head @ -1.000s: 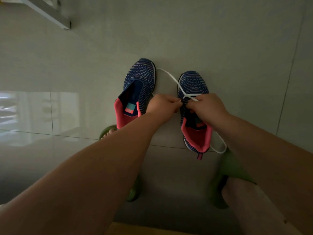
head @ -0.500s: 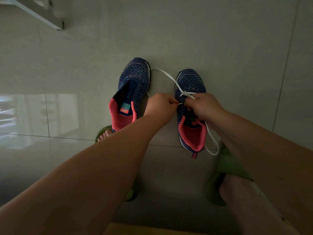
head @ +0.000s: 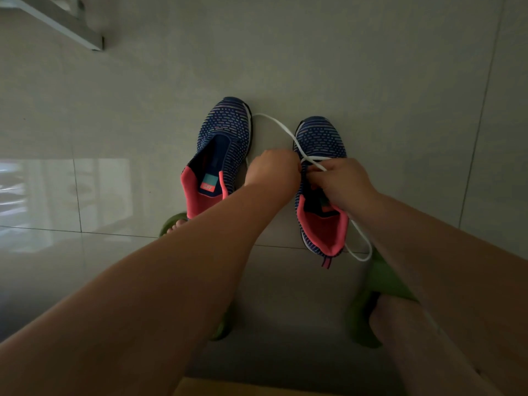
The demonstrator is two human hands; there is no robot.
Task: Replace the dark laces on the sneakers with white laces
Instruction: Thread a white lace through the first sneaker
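Note:
Two dark blue knit sneakers with pink heels stand side by side on the tiled floor. The left sneaker (head: 221, 144) has no lace in it. A white lace (head: 281, 125) crosses the front eyelets of the right sneaker (head: 321, 138); one end arcs toward the left sneaker's toe, the other loops past the right sneaker's heel. My left hand (head: 271, 170) pinches something at the right sneaker's left eyelet edge, fingers curled. My right hand (head: 340, 181) sits over the tongue and grips the white lace. The fingertips of both hands are hidden.
My feet in green slippers (head: 380, 284) sit just behind the sneakers. A white furniture leg or frame (head: 61, 22) stands at the far upper left. A bright window reflection lies on the glossy floor tiles (head: 57, 195) at the left.
The view has shifted slightly. Both hands stay on the right sneaker's eyelets, drawn a little closer together; the lace loop by the heel has shifted slightly.

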